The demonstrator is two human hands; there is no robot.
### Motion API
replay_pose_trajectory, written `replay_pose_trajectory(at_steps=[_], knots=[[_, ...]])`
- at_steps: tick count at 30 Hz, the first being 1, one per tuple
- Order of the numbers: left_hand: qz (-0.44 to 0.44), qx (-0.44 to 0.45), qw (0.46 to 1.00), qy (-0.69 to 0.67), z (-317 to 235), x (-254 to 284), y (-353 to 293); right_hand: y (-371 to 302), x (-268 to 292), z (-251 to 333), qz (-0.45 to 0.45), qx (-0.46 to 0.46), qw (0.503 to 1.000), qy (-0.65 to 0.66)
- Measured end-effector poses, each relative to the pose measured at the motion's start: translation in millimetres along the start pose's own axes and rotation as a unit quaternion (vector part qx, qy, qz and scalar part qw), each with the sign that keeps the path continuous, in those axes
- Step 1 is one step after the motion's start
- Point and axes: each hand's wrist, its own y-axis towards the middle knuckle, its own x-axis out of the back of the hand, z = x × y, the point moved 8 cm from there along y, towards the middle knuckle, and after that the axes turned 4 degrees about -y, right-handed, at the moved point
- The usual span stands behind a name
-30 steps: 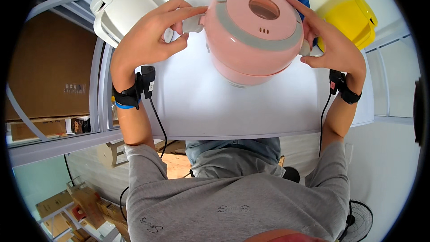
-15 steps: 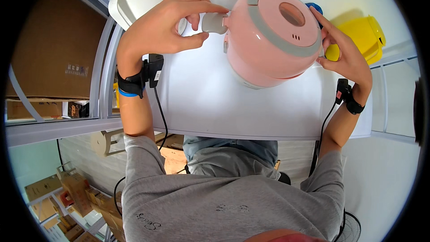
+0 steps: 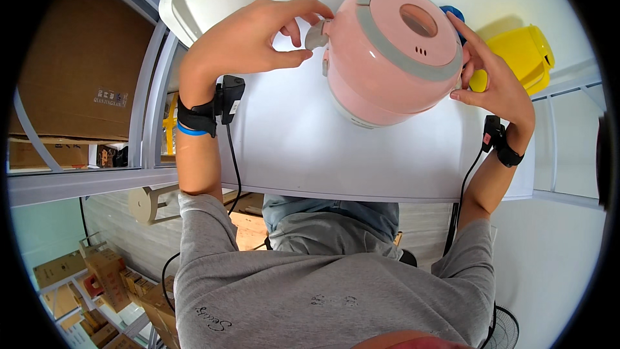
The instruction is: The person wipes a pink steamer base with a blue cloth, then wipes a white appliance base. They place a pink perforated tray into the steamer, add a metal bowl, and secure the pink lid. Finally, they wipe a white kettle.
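Between the two sets of fingers, on the white tabletop (image 3: 290,155), the pink rice cooker (image 3: 387,58) sits tilted, the left hand (image 3: 248,42) pinching its grey side tab (image 3: 316,34) while the right hand (image 3: 494,84), fingers spread flat, braces the opposite wall.

A white surface (image 3: 290,148) spans a grey metal shelving frame (image 3: 145,103) under bright, even light. To the left, a large brown cardboard box (image 3: 71,71) sits on a shelf. Below lie a wooden floor (image 3: 248,232) and more cardboard boxes (image 3: 103,278) stacked at lower left. A fan (image 3: 507,329) stands at lower right by a white wall (image 3: 549,252).
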Motion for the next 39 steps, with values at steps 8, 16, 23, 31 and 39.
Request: replay_pose_trajectory(at_steps=[8, 16, 23, 31, 39], knots=[[-0.020, 0.025, 1.000, 0.002, -9, -4, 3, 0, -1, 4, -0.001, -0.027, 1.000, 0.004], [-0.029, 0.024, 0.999, 0.018, -4, -9, 6, -1, -1, 7, 0.001, -0.034, 0.999, -0.008], [-0.034, 0.026, 0.999, 0.031, -3, -10, 8, -2, -2, 6, -0.001, -0.039, 0.999, -0.006], [-0.044, 0.033, 0.998, 0.033, -4, -9, 6, -2, -2, 4, 0.004, -0.036, 0.999, -0.008], [-0.041, -0.014, 0.999, -0.011, -22, -5, 12, -1, -2, 3, 0.012, 0.010, 1.000, 0.007]])
